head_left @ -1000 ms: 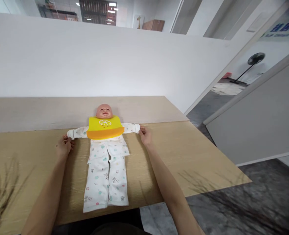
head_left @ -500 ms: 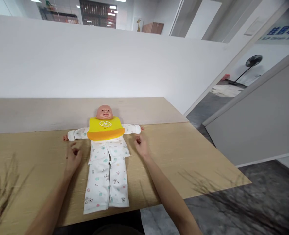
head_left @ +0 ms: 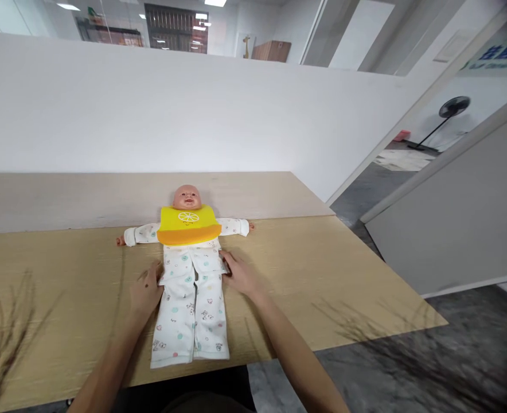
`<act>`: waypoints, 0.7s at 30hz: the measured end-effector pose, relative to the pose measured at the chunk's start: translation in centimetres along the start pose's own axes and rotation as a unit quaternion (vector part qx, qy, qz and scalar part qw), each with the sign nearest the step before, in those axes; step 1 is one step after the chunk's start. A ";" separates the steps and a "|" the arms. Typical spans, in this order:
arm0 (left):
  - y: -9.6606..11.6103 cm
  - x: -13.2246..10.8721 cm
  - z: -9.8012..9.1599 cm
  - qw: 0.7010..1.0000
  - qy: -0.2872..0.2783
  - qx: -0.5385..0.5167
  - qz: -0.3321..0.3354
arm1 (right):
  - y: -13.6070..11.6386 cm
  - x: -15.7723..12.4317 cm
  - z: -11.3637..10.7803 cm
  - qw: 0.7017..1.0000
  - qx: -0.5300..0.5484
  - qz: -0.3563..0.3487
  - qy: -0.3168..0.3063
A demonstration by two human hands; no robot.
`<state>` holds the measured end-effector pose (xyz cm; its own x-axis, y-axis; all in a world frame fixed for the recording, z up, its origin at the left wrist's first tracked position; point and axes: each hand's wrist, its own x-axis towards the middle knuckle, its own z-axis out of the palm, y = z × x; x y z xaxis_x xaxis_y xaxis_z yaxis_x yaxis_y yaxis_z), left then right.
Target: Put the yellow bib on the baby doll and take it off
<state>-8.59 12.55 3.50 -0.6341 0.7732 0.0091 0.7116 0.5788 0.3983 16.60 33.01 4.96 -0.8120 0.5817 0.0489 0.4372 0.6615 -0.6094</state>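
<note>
A baby doll [head_left: 187, 197] lies on its back on the table, arms stretched out to both sides. Over its chest is a yellow bib [head_left: 188, 222] with an orange lower pocket and a white citrus-slice print. Below the bib shows a white patterned pajama top [head_left: 178, 261], above matching pajama pants [head_left: 210, 321] with the legs laid straight. My left hand [head_left: 147, 292] is curled at the left edge of the top, near its hem. Opposite it, my right hand [head_left: 241, 276] has finger and thumb closed on the top's right edge.
The wooden table [head_left: 314, 275] meets a pale raised strip [head_left: 64, 198] along the white wall [head_left: 171, 115]. At the right, beyond the table edge, are a grey panel [head_left: 451, 201] and a standing fan [head_left: 454, 106]. Dark twig-like shapes cross both lower corners.
Both hands have come down and inward from beside the doll's arms to the sides of the pajama top. The doll and bib keep their arrangement; the view has shifted slightly.
</note>
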 end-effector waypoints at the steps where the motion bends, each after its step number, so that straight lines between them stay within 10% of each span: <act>1: 0.4 0.2 -0.1 1.000 -0.013 0.019 -0.009 | -0.5 0.1 0.2 0.999 -0.032 0.018 0.006; 21: -0.4 -1.5 0.5 0.979 0.121 0.157 0.049 | -2.5 0.1 1.4 0.980 -0.145 0.137 0.001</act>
<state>-7.72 11.28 2.83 -0.5845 0.7666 0.2660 0.8061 0.5859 0.0829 14.92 30.77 5.36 -0.6478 0.7573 -0.0829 0.7304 0.5864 -0.3501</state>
